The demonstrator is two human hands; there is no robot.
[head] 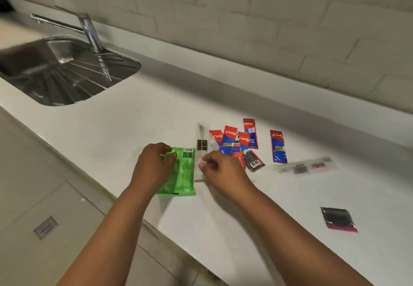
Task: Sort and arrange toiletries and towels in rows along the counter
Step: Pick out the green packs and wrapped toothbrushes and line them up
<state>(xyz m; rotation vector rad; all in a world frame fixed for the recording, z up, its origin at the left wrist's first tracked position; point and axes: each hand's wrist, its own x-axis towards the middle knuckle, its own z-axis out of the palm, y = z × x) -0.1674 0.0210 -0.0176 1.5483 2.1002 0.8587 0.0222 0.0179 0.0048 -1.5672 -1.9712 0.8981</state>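
Bare white tabletop (134, 129) along the near edge at lower centre, a dark foil sachet (338, 219) alone at lower right. At mid-frame, left hand (154, 165) curled on a green packet (182, 174) lying flat, right hand (220, 167) pinching a clear wrapped toothbrush (202, 149) just beside it. Behind, red-and-blue toothpaste sachets (278, 146) loosely fanned, some overlapping. Upper left, steel sink (55, 71) and tap (89, 31).

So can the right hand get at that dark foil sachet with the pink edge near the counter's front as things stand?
Probably yes. The sachet lies alone on the counter, nothing around it, but the right hand is pinching a clear wrapped item and would need to release it first.
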